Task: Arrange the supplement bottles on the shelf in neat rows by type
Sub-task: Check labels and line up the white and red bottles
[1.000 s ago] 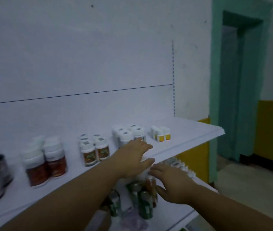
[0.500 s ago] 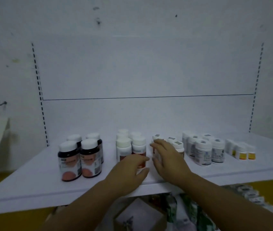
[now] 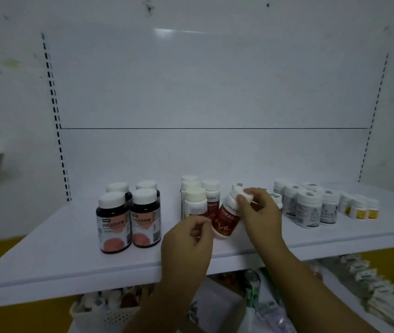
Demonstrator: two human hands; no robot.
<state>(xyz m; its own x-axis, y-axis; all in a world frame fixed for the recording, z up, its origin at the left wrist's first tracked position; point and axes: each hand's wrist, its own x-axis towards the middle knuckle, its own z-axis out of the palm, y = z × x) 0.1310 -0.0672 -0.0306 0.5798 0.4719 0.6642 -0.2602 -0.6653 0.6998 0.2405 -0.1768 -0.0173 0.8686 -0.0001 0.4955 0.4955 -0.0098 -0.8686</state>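
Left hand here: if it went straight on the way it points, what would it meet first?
Most likely the front cream-capped bottle standing just beyond the left hand; depth is unclear, and the tilted red-label bottle the right hand grips lies close beside that line.

Head view — facing shelf (image 3: 47, 248) (close, level).

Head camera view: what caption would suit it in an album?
The right hand holds a tilted red-label bottle by its cap at a white shelf, the left hand close beside it.
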